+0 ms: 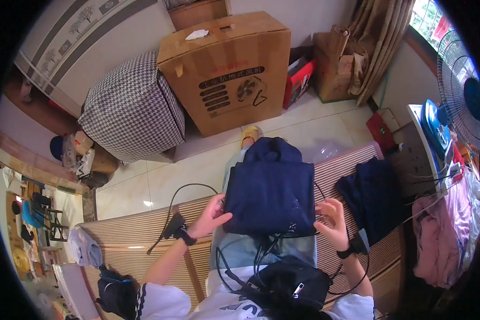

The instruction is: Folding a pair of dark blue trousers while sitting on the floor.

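A dark navy garment [270,198], folded into a rough square with a hood-like part at its far end, lies across my lap. At its left edge is my left hand [211,216], thumb spread from the fingers; part of the fingers is hidden behind the cloth. My right hand [333,222] is at the opposite edge, fingers curved and apart from the thumb. Both wrists wear black straps with small devices and cables. Close to my waist rests a small black bag [292,280]. Another dark navy folded cloth [370,200] lies on the slatted mat to the right.
I sit on a bench or bed with a slatted mat [144,236]. Across the tiled floor stand a large cardboard box [228,80] and a houndstooth-covered object [132,108]. A blue fan [474,98] and hanging pink clothes [436,240] are at the right. A black bundle [118,294] lies lower left.
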Demonstrator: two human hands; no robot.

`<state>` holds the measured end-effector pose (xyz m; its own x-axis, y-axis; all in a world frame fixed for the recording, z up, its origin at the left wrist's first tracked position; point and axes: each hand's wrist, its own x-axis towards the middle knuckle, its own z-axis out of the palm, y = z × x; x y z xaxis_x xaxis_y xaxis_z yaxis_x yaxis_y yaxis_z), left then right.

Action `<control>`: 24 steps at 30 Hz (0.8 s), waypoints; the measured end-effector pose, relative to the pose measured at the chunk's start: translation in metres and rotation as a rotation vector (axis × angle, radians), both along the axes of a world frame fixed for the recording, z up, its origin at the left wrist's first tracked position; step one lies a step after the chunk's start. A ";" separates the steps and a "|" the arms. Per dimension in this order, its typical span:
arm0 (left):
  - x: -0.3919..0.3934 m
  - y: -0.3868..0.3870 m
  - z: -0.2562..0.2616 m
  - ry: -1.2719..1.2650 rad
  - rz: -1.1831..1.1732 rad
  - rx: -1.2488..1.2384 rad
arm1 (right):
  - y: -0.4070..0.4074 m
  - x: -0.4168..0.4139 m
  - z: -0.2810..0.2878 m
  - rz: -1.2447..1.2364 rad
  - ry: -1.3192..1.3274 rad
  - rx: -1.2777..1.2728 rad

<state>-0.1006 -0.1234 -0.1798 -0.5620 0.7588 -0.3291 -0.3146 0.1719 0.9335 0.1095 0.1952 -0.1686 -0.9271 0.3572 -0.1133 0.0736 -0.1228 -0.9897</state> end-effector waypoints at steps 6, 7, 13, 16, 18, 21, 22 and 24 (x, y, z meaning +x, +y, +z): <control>-0.005 -0.020 0.020 0.948 -0.080 -0.023 | 0.012 0.007 0.012 0.237 0.119 0.835; -0.002 -0.018 0.012 1.064 -0.182 -0.055 | 0.007 0.004 0.012 0.314 0.067 1.052; -0.010 0.012 -0.012 1.257 -0.337 -0.031 | 0.005 -0.036 0.001 0.346 0.177 1.172; -0.026 0.016 -0.015 1.255 -0.437 -0.011 | 0.014 -0.042 0.005 0.464 0.222 1.141; -0.030 0.012 -0.019 1.296 -0.453 -0.012 | 0.017 -0.038 0.008 0.474 0.202 1.202; -0.036 0.015 -0.020 1.369 -0.441 0.003 | 0.024 -0.034 0.008 0.472 0.180 1.284; -0.038 0.016 -0.018 1.400 -0.413 0.013 | 0.024 -0.032 0.006 0.459 0.190 1.283; -0.036 0.019 -0.005 1.362 -0.436 0.013 | 0.023 -0.032 0.005 0.446 0.203 1.282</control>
<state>-0.1369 -0.1042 -0.1844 -0.1533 0.9487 0.2764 0.8872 0.0090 0.4613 0.0774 0.2179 -0.1638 -0.9505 -0.2221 0.2172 -0.2930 0.8733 -0.3893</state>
